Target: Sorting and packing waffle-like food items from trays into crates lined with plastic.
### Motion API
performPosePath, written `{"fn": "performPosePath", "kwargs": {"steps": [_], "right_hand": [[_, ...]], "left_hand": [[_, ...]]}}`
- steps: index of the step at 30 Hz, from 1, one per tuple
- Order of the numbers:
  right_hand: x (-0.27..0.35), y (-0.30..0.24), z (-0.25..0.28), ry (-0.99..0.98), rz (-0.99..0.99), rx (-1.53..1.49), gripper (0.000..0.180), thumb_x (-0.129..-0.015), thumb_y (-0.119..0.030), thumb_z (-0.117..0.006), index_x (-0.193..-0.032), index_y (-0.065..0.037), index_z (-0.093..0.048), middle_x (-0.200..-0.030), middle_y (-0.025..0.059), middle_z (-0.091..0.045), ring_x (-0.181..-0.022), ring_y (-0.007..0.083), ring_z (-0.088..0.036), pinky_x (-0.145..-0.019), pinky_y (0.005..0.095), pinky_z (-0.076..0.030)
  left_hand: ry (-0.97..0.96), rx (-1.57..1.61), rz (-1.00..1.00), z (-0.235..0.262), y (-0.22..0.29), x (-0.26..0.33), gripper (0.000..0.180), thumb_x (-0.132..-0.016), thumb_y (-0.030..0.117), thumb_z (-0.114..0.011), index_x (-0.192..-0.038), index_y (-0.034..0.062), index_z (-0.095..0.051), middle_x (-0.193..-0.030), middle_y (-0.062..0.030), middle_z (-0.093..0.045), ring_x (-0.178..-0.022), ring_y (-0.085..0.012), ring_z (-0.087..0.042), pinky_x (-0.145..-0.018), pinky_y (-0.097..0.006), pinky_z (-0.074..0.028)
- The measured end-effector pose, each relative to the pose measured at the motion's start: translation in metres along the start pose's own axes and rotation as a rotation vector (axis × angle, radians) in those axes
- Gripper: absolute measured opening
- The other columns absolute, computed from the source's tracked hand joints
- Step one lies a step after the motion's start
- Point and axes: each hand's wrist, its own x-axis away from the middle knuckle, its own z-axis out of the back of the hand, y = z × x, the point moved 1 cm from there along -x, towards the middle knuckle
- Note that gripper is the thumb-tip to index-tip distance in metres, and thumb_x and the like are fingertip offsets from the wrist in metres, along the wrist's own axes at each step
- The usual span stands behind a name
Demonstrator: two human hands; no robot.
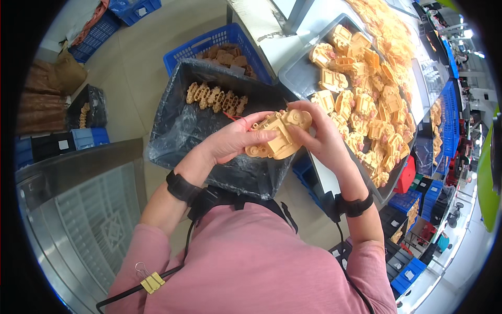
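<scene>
Looking down from the head camera, both hands meet over a tan moulded plastic toy-vehicle part [277, 135], held in the air near the middle of the scene, above the near right edge of a black bag-lined bin [178, 125]. The left hand [235, 140] is curled around the part's left end, fingers along its side and thumb across the top, closed firmly on it. The right hand [319, 133] is also closed on the part, pinching its right end, where a rounded wheel-like form shows, between the fingertips [299, 111] and thumb.

Inside the bin, towards its far side, lies a row of tan ribbed strips [217, 98]. Beyond it a blue crate [219, 39] holds darker brown pieces. To the right a grey tray [293, 78] on the tabletop is heaped with many more tan parts [366, 104] of the same kind, some with pink bits showing.

For handling this well, I judge that the left hand should stay as the steady anchor while the right hand works only on the end it pinches, using small twisting or snapping pressure close to the joint, so that the thin moulded details do not bend or whiten. Keeping the part over the bin would let any loose scrap drop inside.
</scene>
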Motion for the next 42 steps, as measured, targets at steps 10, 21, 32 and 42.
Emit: {"fn": "performPosePath", "kwargs": {"steps": [10,21,32,42], "right_hand": [[-0.004,0.002,0.0,-0.093,0.039,-0.142,0.052,-0.078,-0.018,-0.072,-0.124,-0.006,-0.05,-0.117,0.0125,-0.052,-0.11,0.0232,-0.052,-0.09,0.0337,-0.044],[-0.102,0.163,0.149,0.261,0.059,0.939,0.049,-0.074,-0.022,-0.073,-0.119,-0.016,-0.056,-0.116,0.0134,-0.056,-0.109,0.0332,-0.051,-0.094,0.0407,-0.042],[0.001,0.022,0.062,0.523,-0.233,0.207,0.034,-0.082,-0.019,-0.07,-0.107,-0.003,-0.051,-0.09,0.0071,-0.063,-0.065,0.0076,-0.057,-0.055,0.0223,-0.046],[0.006,-0.008,-0.057,0.37,-0.151,-0.477,0.034,-0.084,-0.004,-0.065,-0.109,0.0,-0.042,-0.102,0.0088,-0.056,-0.094,0.013,-0.059,-0.083,0.0278,-0.05]], "left_hand": [[0.027,-0.074,-0.089,0.003,-0.02,-0.006,0.065,-0.08,0.01,-0.07,-0.134,0.0072,-0.035,-0.124,-0.0062,-0.05,-0.114,-0.0142,-0.05,-0.094,-0.031,-0.044],[-0.091,0.558,-0.242,0.028,-0.041,0.005,0.061,-0.084,0.017,-0.062,-0.139,0.0174,-0.035,-0.131,-0.0012,-0.049,-0.12,-0.0184,-0.048,-0.1,-0.039,-0.039],[-0.157,0.708,-0.297,0.05,-0.047,0.003,0.057,-0.082,0.021,-0.067,-0.132,0.0114,-0.044,-0.127,-0.0039,-0.052,-0.116,-0.0202,-0.051,-0.101,-0.039,-0.04],[-0.063,0.585,-0.38,0.019,-0.023,-0.001,0.066,-0.079,0.034,-0.07,-0.133,0.0101,-0.041,-0.128,-0.0036,-0.051,-0.118,-0.0191,-0.049,-0.102,-0.038,-0.038]]}}
